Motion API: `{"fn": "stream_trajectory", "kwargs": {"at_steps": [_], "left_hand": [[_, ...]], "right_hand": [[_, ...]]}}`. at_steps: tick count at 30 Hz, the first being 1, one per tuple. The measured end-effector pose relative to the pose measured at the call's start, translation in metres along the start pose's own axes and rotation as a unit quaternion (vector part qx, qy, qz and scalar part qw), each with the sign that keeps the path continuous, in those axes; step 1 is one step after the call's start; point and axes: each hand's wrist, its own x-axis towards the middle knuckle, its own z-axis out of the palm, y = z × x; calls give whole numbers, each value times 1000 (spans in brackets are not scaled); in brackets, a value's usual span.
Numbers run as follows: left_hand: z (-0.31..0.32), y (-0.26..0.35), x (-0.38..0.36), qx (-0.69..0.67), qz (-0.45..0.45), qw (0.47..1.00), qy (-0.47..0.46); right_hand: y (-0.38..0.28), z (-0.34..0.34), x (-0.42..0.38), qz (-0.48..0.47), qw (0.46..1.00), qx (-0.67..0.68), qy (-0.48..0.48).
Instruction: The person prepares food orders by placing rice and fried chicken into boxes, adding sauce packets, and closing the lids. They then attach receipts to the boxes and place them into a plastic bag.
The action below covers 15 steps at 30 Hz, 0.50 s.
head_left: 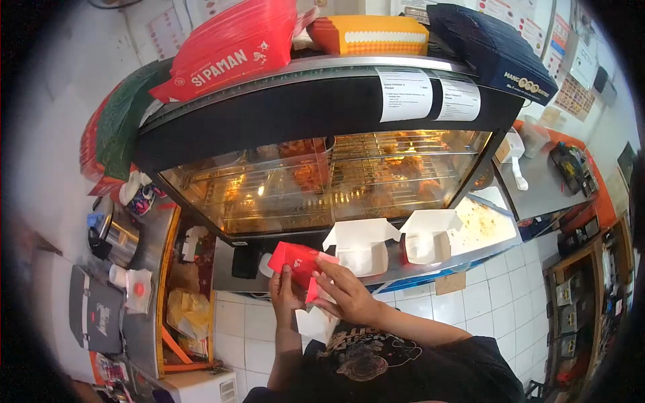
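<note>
I hold a red box just left of the middle of the frame, in front of the counter. My left hand is clamped on its lower left part, thumb against the red card, and my right hand grips its right side by the flaps. White card shows just below my hands; I cannot tell whether it belongs to the same box. Right of my hands, near the centre, an open box stands on the counter with its white inside showing, and a second open box stands just beside it. Behind them a lit food warmer spans the upper middle, with a red stack, a yellow stack and a dark blue stack of folded boxes on top.
</note>
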Motion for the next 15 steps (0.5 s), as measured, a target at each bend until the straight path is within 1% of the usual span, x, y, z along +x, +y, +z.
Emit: {"fn": "stream_trajectory", "kwargs": {"at_steps": [2,3,4,5,7,8,9,11,12,13,15], "left_hand": [[3,1,1,5,6,1000,0],[2,0,1,11,22,999,29],[2,-1,1,17,39,997,57],[4,-1,0,19,38,998,53],[9,0,-3,28,56,992,110],[11,0,-3,31,72,992,99],[10,-2,-3,32,72,992,96],[3,-7,-5,44,74,994,71],[-2,-6,-7,102,61,991,65],[1,-7,-7,103,62,991,65],[11,-9,-9,37,72,994,76]], "right_hand": [[-5,-1,7,18,1000,-3,-17],[-5,-1,10,20,1000,-4,-14],[-4,-3,13,12,999,5,-43],[-2,-4,15,3,997,15,-73],[5,-3,15,5,996,6,-86],[8,-2,15,5,995,-1,-102],[9,1,15,6,995,-3,-100],[9,10,16,27,998,-9,-53],[10,14,17,26,998,-10,-51],[11,17,18,41,998,-10,-36],[17,26,17,56,998,-8,-21]]}}
